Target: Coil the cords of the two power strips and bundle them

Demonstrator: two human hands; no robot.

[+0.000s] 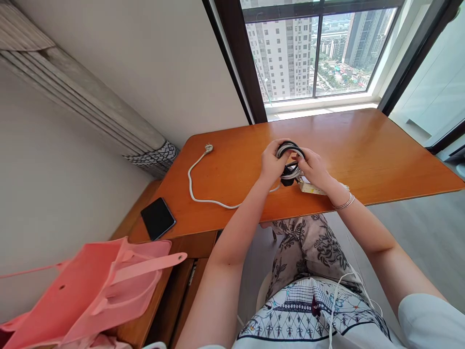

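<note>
My left hand (pixel 271 162) and my right hand (pixel 314 167) meet over the middle of the orange wooden table (pixel 381 150). Both are closed around a coil of black and white cable (pixel 289 151) held upright between them. A white cable (pixel 196 194) runs from the coil leftward in a loop across the table and ends in a white plug (pixel 208 148) near the far left corner. Under my right wrist lies a small pale box-like thing (pixel 308 186), partly hidden. A thin bracelet (pixel 345 202) circles my right wrist.
A black phone (pixel 157 217) lies on a lower wooden cabinet (pixel 181 291) at the left. A pink bag (pixel 98 286) stands at the lower left. A window (pixel 312 48) with tower blocks is beyond the table. Folded curtain hangs on the left wall.
</note>
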